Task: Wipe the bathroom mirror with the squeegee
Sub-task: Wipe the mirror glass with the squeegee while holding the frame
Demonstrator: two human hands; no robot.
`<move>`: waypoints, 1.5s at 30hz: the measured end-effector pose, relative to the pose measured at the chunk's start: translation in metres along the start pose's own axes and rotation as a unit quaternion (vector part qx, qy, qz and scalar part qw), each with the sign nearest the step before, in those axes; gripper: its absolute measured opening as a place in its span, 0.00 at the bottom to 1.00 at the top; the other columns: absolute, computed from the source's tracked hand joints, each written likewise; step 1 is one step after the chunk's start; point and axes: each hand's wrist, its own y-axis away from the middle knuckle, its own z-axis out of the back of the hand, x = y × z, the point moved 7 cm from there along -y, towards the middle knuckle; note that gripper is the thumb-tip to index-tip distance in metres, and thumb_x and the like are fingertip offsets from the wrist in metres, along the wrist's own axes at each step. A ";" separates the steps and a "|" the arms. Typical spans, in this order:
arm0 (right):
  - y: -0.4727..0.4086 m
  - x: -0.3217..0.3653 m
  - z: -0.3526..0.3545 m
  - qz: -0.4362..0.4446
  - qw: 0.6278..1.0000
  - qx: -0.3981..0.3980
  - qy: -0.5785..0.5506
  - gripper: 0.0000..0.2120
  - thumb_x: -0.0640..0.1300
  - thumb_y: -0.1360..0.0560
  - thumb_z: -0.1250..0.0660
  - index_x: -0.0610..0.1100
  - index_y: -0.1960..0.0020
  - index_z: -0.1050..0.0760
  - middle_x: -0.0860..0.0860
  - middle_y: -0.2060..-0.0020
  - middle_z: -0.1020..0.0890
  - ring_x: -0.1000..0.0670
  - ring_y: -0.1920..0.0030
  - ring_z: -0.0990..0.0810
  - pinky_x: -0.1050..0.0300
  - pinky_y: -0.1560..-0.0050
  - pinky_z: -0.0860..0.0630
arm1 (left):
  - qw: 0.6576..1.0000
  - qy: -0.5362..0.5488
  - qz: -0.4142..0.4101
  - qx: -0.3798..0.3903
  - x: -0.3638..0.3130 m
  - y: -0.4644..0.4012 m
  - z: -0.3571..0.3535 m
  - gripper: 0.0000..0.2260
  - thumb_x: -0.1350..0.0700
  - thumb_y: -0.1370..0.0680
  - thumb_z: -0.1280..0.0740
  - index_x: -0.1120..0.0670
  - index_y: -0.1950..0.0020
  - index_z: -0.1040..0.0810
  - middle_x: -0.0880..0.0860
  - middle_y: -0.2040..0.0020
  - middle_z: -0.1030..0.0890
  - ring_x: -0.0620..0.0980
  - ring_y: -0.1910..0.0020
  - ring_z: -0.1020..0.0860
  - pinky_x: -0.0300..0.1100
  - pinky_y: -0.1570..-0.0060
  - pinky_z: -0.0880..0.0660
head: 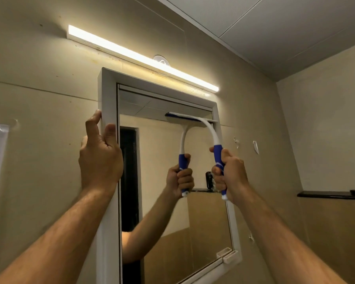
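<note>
Holding: squeegee (211,132) is up at the top right of the mirror (172,212), blade pressed flat on the glass just under the upper frame. Starting that high makes sense to me, since a pull down should take the water with it.
Right hand: my right hand (229,177) is a closed fist around the blue grip, fingers (218,171) wrapped tight, thumb up near the white neck. Low grip, so the curved neck does the reaching and my knuckles stay off the glass.
Reflection: the second blue handle and fist left of mine is just the mirror image, not another tool.
Left hand: my left hand (99,152) is curled around the white frame (109,95) on the left edge, fingers (93,126) hooked over the outer side, thumb on the front. Nothing carried, it's clamped on the frame. I reckon it's bracing the cabinet so it doesn't swing or rattle when I push.
Progress: looks like a stroke is only beginning; most of the glass sits below the blade.
Around: light bar (141,58) is lit right above the frame, dark shelf (328,194) off to the right on the wall.
Watch out: blade end is touching or nearly touching the right frame, can't tell which.
</note>
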 end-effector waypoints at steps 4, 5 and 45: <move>0.021 -0.030 0.011 0.000 1.000 -0.004 -0.002 0.17 0.51 0.18 0.48 0.48 0.43 0.23 0.49 0.74 0.29 0.52 0.77 0.37 0.60 0.79 0.39 | 1.000 0.000 0.001 -0.003 0.001 0.000 -0.001 0.19 0.39 0.20 0.50 0.39 0.29 0.45 0.62 0.50 0.22 0.57 0.58 0.22 0.47 0.61 0.28; 0.025 -0.033 0.013 0.000 1.000 -0.004 -0.002 0.17 0.51 0.18 0.48 0.48 0.43 0.23 0.49 0.74 0.29 0.52 0.77 0.37 0.60 0.78 0.39 | 1.000 0.001 0.001 -0.004 0.001 0.000 -0.001 0.19 0.39 0.20 0.50 0.39 0.29 0.45 0.61 0.49 0.22 0.56 0.57 0.22 0.47 0.61 0.28; 0.022 0.014 -0.052 0.003 0.999 0.000 -0.035 0.15 0.51 0.19 0.46 0.46 0.44 0.23 0.50 0.73 0.28 0.54 0.79 0.35 0.61 0.80 0.37 | 1.000 0.002 0.012 -0.002 -0.003 0.002 0.001 0.19 0.43 0.18 0.49 0.41 0.27 0.46 0.60 0.49 0.23 0.55 0.57 0.22 0.52 0.57 0.22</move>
